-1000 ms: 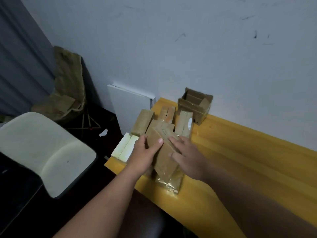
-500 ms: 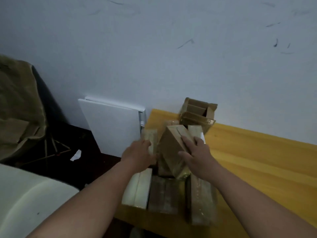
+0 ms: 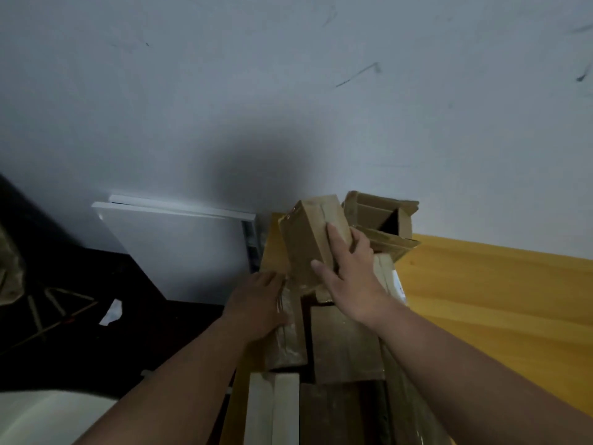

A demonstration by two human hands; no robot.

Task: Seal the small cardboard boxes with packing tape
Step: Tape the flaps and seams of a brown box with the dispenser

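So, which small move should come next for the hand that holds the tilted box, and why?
Probably set the tilted box down flat at the far table end: the right hand grips it, tipped above the taped boxes, while the left hand rests on one.

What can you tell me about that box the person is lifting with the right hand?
The held box is small, oblong and plain brown cardboard, its flaps closed with a seam running along the top face and glossy tape at one end. It is tilted, its far end raised toward the wall. The right hand grips it from the near side, fingers on top, thumb on the side. Its low end meets the pile.
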